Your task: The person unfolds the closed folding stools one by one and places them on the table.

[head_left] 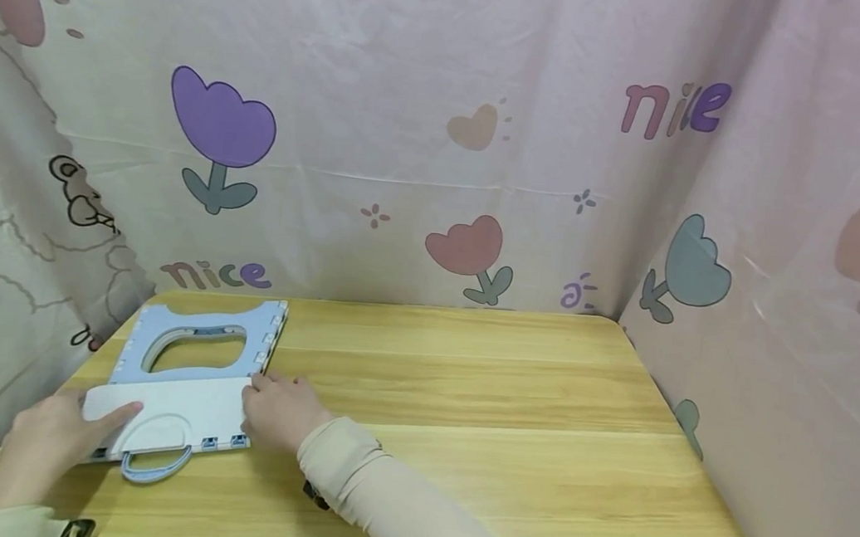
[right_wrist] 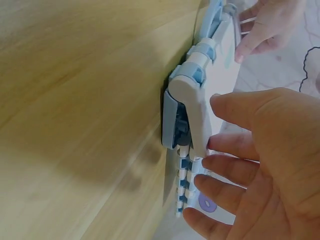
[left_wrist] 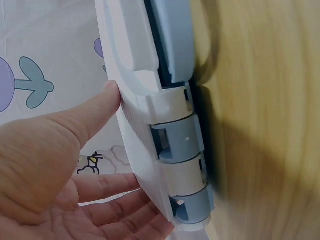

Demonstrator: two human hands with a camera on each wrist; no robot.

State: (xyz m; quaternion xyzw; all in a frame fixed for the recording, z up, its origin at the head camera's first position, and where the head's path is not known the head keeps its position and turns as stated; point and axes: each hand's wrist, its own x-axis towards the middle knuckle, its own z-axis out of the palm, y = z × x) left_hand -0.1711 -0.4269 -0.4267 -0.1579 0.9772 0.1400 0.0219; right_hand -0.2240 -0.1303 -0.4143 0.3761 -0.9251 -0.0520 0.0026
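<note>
A left hand [head_left: 47, 440] and right hand [head_left: 283, 412], both spread wide, touch opposite sides of a white-and-blue stool [head_left: 189, 395] on a table [head_left: 537, 455].

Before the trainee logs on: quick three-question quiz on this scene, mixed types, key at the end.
1. True or false: the loop handle sticks out from the near edge of the white panel.
2. On the left hand, the thumb lies over: a) the bare tabletop, b) the white panel, c) the loop handle.
3. Fill in: the frame beyond the panel is ____ in colour.

Key: 1 true; 2 b; 3 light blue.
</note>
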